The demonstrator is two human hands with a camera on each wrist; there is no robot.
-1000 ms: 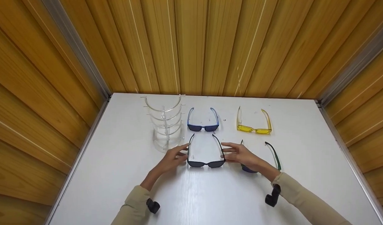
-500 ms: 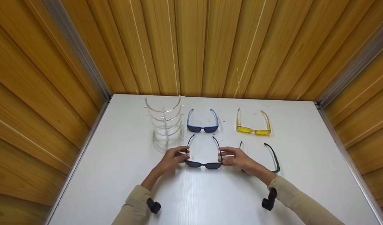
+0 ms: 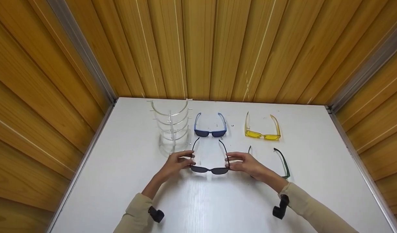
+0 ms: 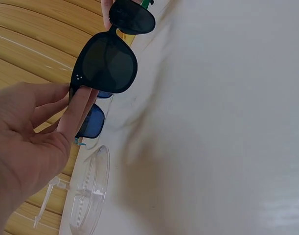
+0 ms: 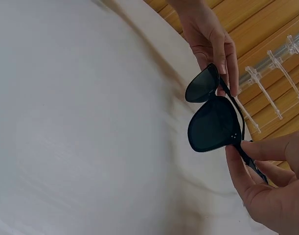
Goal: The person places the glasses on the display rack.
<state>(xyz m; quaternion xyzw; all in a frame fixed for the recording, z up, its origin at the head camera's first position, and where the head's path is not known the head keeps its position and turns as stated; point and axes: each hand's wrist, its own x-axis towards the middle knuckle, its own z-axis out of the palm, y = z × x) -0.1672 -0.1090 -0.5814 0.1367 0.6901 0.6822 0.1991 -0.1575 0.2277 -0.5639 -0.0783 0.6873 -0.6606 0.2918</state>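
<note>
Wrist views alone show corner dots; left fingers, right fingers pinch black sunglasses.

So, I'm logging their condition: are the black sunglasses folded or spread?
Spread: both temples of the black sunglasses extend away from the lenses, the left hand pinching one, the right hand the other.
</note>
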